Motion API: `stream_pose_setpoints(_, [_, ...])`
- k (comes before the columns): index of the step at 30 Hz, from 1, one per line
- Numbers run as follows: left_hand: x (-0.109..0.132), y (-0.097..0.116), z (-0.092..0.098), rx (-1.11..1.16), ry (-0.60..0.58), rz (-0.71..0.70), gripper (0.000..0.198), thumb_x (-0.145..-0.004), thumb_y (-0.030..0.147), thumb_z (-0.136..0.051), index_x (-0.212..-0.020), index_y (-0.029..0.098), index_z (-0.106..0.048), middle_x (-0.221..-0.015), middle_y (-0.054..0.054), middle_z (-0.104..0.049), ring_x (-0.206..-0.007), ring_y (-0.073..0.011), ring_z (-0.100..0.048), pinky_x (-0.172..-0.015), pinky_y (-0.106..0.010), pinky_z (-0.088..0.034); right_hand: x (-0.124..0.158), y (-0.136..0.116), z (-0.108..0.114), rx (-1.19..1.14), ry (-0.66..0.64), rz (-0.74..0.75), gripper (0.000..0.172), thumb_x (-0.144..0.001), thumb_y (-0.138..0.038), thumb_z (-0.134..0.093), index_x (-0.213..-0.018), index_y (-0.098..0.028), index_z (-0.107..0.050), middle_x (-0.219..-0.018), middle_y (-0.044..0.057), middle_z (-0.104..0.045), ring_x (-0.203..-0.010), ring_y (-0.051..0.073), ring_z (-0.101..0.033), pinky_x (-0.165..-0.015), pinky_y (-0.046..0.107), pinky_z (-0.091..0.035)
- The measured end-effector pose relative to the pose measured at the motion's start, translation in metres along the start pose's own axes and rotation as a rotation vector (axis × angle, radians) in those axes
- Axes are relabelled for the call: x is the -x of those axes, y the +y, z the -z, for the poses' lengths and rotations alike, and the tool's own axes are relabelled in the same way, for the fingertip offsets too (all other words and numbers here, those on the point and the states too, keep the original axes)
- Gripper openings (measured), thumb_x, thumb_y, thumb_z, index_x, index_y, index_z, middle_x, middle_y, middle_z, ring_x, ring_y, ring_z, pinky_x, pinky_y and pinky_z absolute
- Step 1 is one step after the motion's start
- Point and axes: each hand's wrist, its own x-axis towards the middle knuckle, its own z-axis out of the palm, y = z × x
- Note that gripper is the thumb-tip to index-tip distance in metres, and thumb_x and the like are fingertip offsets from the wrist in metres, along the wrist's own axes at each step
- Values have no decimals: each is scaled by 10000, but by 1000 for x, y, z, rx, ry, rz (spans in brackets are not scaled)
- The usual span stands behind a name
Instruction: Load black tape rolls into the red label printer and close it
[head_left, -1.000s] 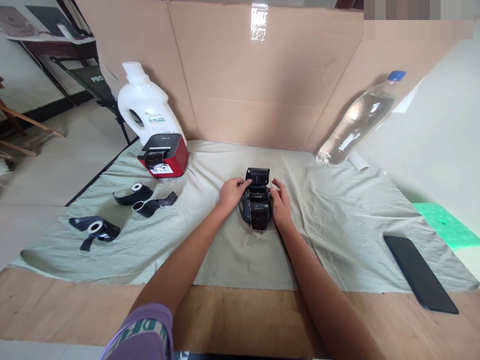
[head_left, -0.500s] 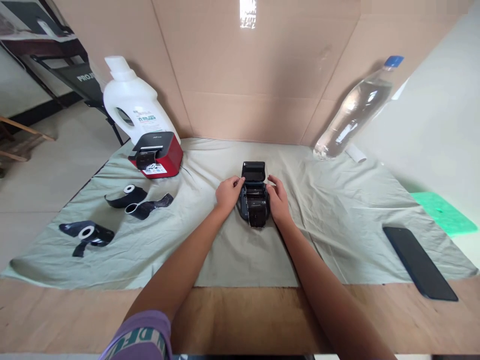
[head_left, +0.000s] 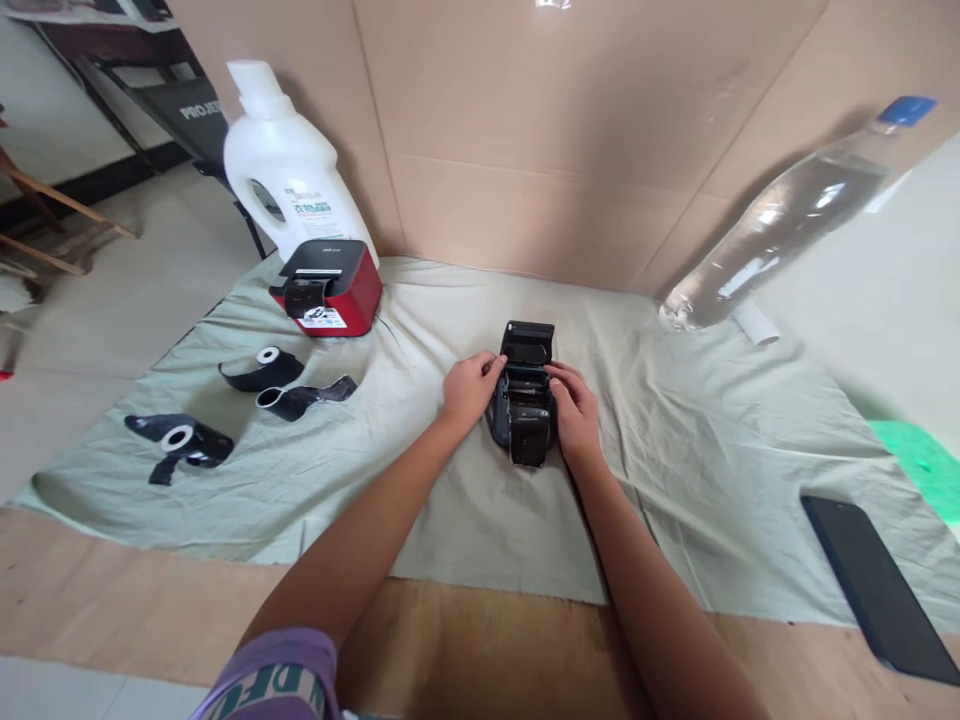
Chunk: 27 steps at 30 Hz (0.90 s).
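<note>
A small black portable printer (head_left: 497, 432) rests on the cloth with its lid (head_left: 528, 343) raised at the far end. A strip of dark film-like paper (head_left: 529, 436) hangs out over its near end. My left hand (head_left: 471, 388) is closed against the left side, thumb and forefinger near the hinge. On the right side, my right hand (head_left: 577, 410) wraps its fingers round the body, thumb near the opening. Between them the two hands clasp the printer, which sits flat.
A red and black desktop printer (head_left: 360, 300) stands before a white detergent jug (head_left: 300, 190). Several dark paper rolls (head_left: 281, 402) lie at left. To the right are a water-filled bottle (head_left: 787, 225), a white tube (head_left: 756, 325) and a phone (head_left: 874, 580). Cardboard (head_left: 480, 120) stands behind.
The camera view has tilted and shifted. My right fingers, a little raised before, now lie closer round the printer's right side. The lid stays up, and the left hand keeps its place.
</note>
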Motion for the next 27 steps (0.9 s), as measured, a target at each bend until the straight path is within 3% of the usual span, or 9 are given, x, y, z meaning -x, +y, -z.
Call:
stream_pose_setpoints(7, [0,0,-2,28,34,7,414,-963,491,-462,-677,216,-580,-671,-11,-590,-661,-167,-493,-592,-267,-239,1,0,1,17,-1,-9,268,-888,-346,-561,-1043,-242,-753,-1236,78,-702,-1197,245,-622,-1118,469,-430])
stream_pose_setpoints(20, [-3,-5,-4,44,25,-11,384,-952,497,-471,-708,221,-576,-698,-9,-609,-689,-170,-527,-604,-260,-286,0,-1,-2,15,15,11,274,-870,-367,-548,-1017,-236,-739,-1151,72,-720,-1098,240,-647,-1029,427,-488])
stream_pose_setpoints(24, [-5,-6,-1,174,135,-57,243,-929,417,-528,-810,211,-574,-747,5,-606,-692,-142,-529,-646,-232,-355,0,0,-3,19,23,4,277,-859,-365,-546,-1003,-226,-737,-1100,74,-732,-1042,236,-660,-990,420,-505])
stream_pose_setpoints(25, [-5,-4,3,176,131,-102,223,-926,397,-534,-818,208,-581,-737,9,-594,-683,-137,-520,-650,-229,-360,-1,1,-3,20,27,5,276,-857,-364,-545,-1000,-227,-736,-1090,72,-734,-1035,235,-660,-981,417,-508])
stream_pose_setpoints(27, [-7,4,14,103,-14,-223,188,-894,371,-588,-804,209,-622,-706,11,-582,-673,-141,-515,-642,-233,-352,-1,2,-3,19,35,8,276,-851,-367,-543,-997,-230,-733,-1078,69,-737,-1022,232,-661,-973,414,-511])
